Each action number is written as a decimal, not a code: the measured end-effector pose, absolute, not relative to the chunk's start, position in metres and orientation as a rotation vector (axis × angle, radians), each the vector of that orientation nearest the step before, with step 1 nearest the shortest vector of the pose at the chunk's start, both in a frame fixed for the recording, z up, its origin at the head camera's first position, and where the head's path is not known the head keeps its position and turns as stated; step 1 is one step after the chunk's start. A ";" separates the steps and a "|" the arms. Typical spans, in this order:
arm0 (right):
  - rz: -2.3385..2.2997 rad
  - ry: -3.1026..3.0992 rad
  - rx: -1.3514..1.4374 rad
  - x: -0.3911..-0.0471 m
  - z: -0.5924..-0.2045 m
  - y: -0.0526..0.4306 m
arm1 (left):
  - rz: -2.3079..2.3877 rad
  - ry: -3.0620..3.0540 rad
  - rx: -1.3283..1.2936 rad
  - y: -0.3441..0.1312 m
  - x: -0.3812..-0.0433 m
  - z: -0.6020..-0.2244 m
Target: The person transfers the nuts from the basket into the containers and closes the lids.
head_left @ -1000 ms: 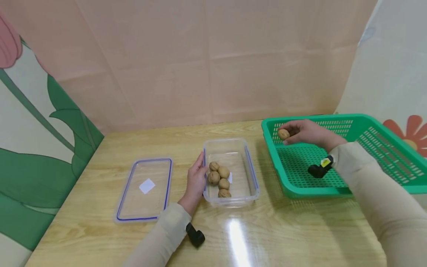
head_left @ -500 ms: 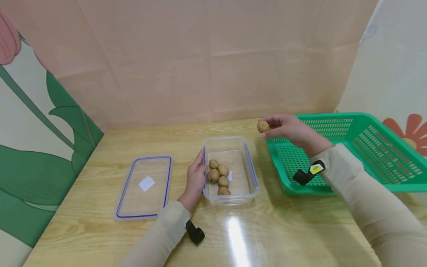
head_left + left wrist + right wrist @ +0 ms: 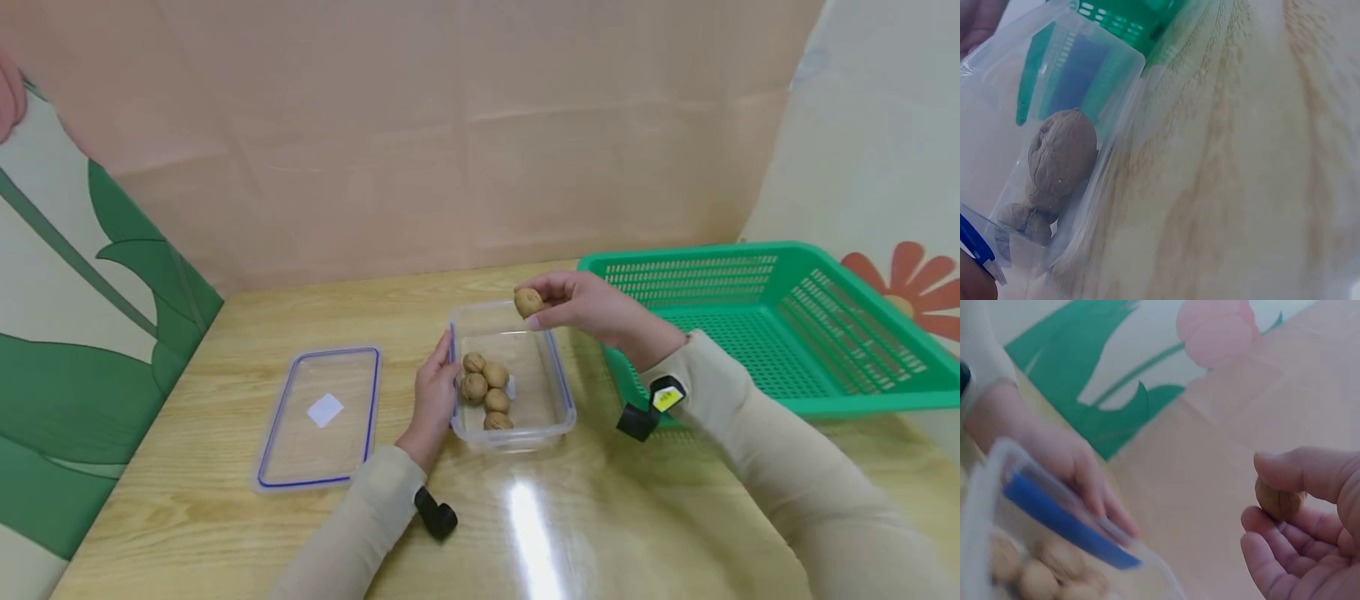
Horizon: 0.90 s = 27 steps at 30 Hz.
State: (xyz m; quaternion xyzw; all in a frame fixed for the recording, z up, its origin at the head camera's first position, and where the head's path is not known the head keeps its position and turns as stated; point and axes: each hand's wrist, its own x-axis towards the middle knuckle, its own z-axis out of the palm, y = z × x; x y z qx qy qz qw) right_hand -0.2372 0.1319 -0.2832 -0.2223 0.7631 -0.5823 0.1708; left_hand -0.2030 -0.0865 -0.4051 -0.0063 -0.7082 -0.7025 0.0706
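My right hand (image 3: 588, 307) pinches a walnut (image 3: 528, 303) between thumb and fingers, above the far right part of a clear plastic container (image 3: 558, 367). The right wrist view shows the walnut (image 3: 1279, 499) under the thumb. My left hand (image 3: 432, 400) holds the container's left side, its fingers along the outer wall and its thumb at the blue-edged rim. Several walnuts (image 3: 496, 375) lie together inside, on the left. Seen through the wall in the left wrist view, one walnut (image 3: 1063, 152) is closest; the left hand is mostly out of that view.
A clear lid (image 3: 292, 454) with a blue seal and a white label lies flat on the wooden table (image 3: 480, 517), left of the container. To the right stands a green perforated basket (image 3: 750, 408), with the right forearm in front of it.
My right hand has carried the walnut leftward from over the green basket to above the container. The left hand stays at the container, and the walnuts inside lie as before.
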 end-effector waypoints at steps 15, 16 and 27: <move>-1.754 2.092 -0.478 -0.205 -0.314 0.079 | -2.099 -2.145 -0.027 -0.090 -0.203 -0.400; -1.738 2.106 -0.469 -0.204 -0.318 0.076 | -2.100 -2.149 -0.016 -0.090 -0.202 -0.399; -1.466 2.455 -0.538 -0.203 -0.353 0.060 | -2.099 -2.124 0.002 -0.089 -0.203 -0.397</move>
